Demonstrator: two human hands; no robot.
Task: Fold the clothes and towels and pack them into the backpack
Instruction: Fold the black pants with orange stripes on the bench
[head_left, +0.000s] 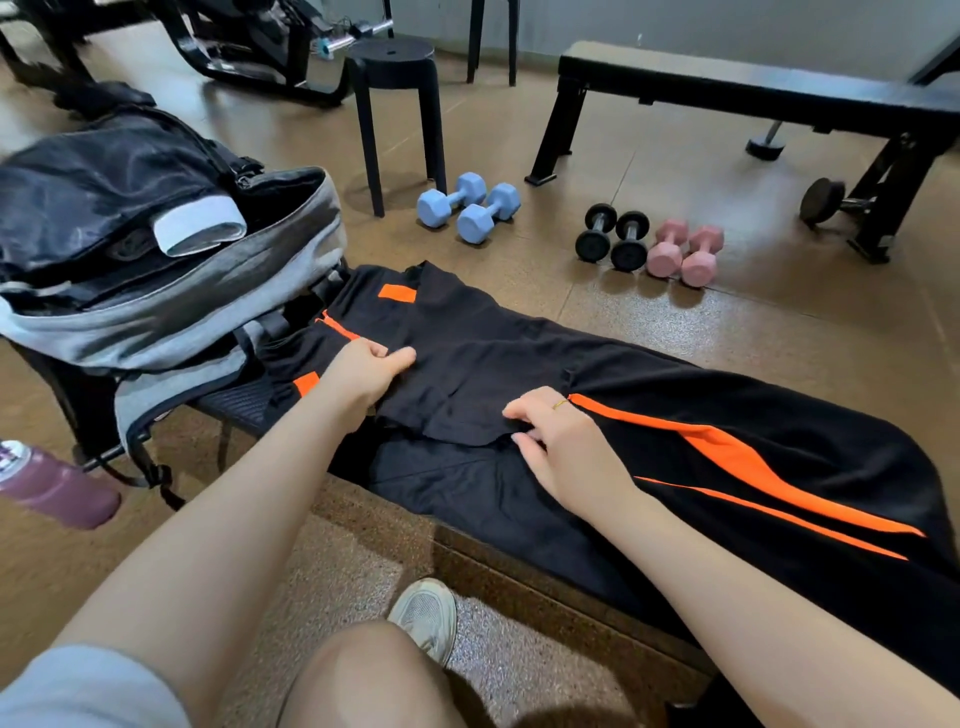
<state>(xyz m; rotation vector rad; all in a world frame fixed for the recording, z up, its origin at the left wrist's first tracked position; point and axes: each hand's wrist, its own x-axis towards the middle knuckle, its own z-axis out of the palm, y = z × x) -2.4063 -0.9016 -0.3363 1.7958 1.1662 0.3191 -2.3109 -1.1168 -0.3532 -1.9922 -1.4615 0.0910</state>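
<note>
Pinching the folded edge of a black garment with orange stripes (545, 374), the right hand (563, 441) and the left hand (363, 371) both grip its fabric where it lies spread along a low bench (519, 577). Just left of it sits the open grey backpack (171, 291), a rolled white towel (200, 228) inside; farther off on the floor lie blue dumbbells (467, 205).

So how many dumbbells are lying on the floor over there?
7, possibly more hidden: two light blue hex dumbbells by the black plastic stool, two small black round ones, two pink ones, and one dark one partly under the black bench.
</note>
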